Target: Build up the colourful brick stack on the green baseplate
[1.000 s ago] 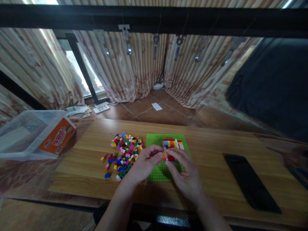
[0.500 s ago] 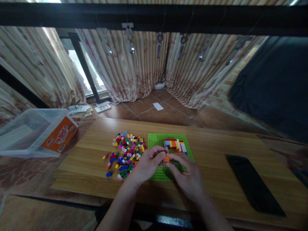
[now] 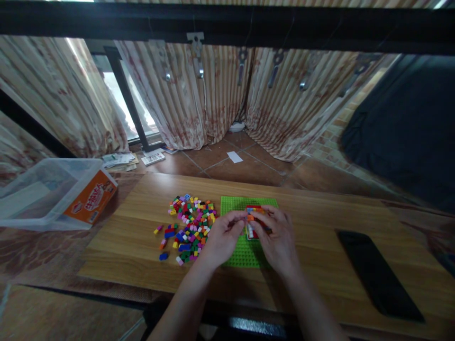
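A multicoloured structure of toy bricks (image 3: 253,234) stands on a green studded baseplate (image 3: 245,255), partly hidden by my fingers. My right hand (image 3: 280,237) reaches over it, thumb and fingers closed around a small orange brick (image 3: 250,218) at the structure's upper left part. I cannot tell whether that brick touches the bricks below. Close by on the left, my left hand (image 3: 224,239) has its thumb and forefinger pinched together beside the orange brick. What lies between those fingertips is too small to make out.
Loose coloured bricks (image 3: 192,232) lie heaped left of the baseplate on the wooden table (image 3: 124,237). A dark flat slab (image 3: 378,274) rests at the right. A clear plastic bin (image 3: 46,208) with an orange label stands beyond the table's left end.
Both hands have moved away from me, from the baseplate's near middle to the brick structure. The orange brick went with them, and my right hand now covers more of the structure.
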Motion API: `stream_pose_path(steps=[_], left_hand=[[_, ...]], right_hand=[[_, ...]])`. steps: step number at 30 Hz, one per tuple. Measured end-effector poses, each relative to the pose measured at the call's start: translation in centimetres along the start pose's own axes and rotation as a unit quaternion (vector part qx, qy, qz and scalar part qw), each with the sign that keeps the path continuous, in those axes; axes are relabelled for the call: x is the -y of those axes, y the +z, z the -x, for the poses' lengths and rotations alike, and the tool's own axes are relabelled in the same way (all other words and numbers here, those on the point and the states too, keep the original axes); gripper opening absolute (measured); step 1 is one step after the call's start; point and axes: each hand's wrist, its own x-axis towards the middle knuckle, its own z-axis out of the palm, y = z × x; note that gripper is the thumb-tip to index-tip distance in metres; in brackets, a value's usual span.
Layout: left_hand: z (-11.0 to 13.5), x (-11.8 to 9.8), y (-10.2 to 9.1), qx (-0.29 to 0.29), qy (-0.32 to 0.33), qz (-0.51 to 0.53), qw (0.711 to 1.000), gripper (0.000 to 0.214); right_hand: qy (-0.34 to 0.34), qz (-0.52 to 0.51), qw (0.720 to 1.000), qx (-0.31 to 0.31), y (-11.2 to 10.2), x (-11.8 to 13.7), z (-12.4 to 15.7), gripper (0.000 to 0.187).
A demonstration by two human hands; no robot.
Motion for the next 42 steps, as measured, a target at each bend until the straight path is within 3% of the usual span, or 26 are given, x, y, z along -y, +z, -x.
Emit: stream_pose_path(steps=[10, 15, 21, 26, 35, 42], left_hand=[[0.0, -0.2, 0.3, 0.016, 0.019, -0.049, 0.998, 0.027], [0.0, 0.1, 0.4, 0.002, 0.035, -0.122, 0.992, 0.028], [0.7, -0.1, 1.1, -0.015, 0.060, -0.258, 0.964, 0.038], [1.3, -0.1, 1.9, -0.014, 0.061, -0.341, 0.938, 0.042], [1.6, 0.7, 2.4, -0.018, 0.069, -0.417, 0.906, 0.049], [1.7, 0.7, 2.8, -0.019, 0.064, -0.426, 0.902, 0.049]], right_hand=[[0.069, -0.014, 0.997, -0.010, 0.2, 0.4, -0.1, 0.032], [0.090, -0.017, 0.996, -0.007, -0.1, 0.6, -0.4, 0.038], [0.103, 0.038, 0.994, -0.010, 0.3, 0.4, -1.1, 0.042], [0.142, 0.027, 0.989, -0.012, 0.8, 0.3, -1.5, 0.040], [0.166, -0.020, 0.985, -0.028, 1.3, 0.0, -1.8, 0.037], [0.172, -0.004, 0.985, -0.007, 1.1, 0.0, -1.9, 0.038]])
